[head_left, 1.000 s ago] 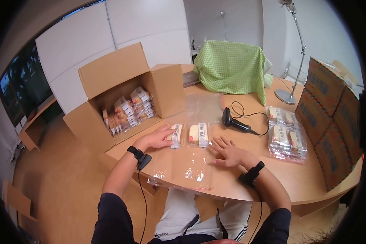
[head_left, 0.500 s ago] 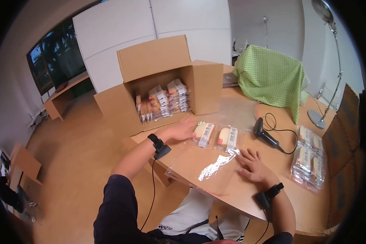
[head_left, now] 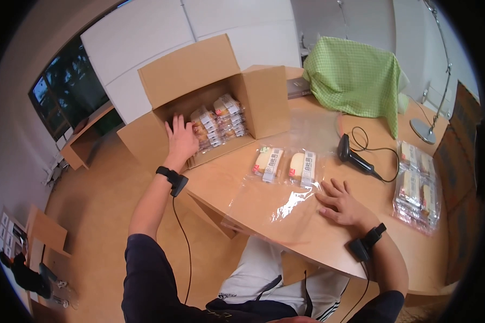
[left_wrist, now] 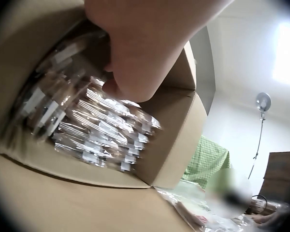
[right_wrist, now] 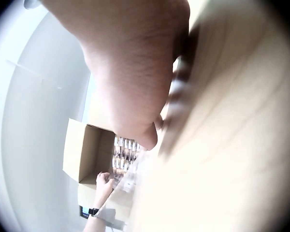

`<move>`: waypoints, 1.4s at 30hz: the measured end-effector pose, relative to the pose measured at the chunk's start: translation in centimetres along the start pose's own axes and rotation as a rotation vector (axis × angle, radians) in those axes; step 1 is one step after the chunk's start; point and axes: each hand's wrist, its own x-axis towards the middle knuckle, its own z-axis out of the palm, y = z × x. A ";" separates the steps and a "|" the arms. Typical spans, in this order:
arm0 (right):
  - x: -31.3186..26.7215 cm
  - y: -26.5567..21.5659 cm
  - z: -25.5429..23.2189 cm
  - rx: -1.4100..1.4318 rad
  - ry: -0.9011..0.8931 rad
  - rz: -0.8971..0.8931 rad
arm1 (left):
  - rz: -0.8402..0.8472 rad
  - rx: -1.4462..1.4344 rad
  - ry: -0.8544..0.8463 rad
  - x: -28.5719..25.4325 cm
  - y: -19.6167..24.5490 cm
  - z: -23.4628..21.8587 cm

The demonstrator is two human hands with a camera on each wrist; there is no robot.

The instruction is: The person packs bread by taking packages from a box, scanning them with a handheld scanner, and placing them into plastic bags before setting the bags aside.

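Observation:
The left hand (head_left: 182, 141) reaches into the open side of a cardboard box (head_left: 267, 102), fingers spread over the left part of its contents. Wrapped bread packs (head_left: 206, 126) stand stacked inside; in the left wrist view the fingertips are hidden and shiny packs (left_wrist: 101, 121) lie below the hand. The right hand (head_left: 344, 204) rests on the table beside a clear plastic bag (head_left: 275, 210), fingers relaxed. Two wrapped bread slices, a left one (head_left: 268, 163) and a right one (head_left: 302, 168), lie side by side at the bag's upper part.
A black scanner (head_left: 355, 157) with a cable lies right of the bread. Filled clear bags (head_left: 417, 188) lie farther right, beside a brown printed carton (head_left: 461, 177). A green checked cloth (head_left: 355, 81) covers something at the back, near a metal lamp (head_left: 423, 131).
The left hand has left the left bread pack and moved leftward into the box. The right hand has stayed on the table by the bag. The head view has shifted.

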 end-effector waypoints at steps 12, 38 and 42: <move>-0.7 0.3 0.0 0.014 0.062 -0.055 | -0.040 -0.136 0.115 0.8 0.5 0.6; -0.4 0.6 0.4 0.022 0.097 -0.057 | 0.038 0.022 -0.178 -1.4 6.5 -13.4; -0.3 0.8 0.6 0.036 0.105 -0.043 | 0.214 -0.438 -0.089 -2.5 9.9 -16.5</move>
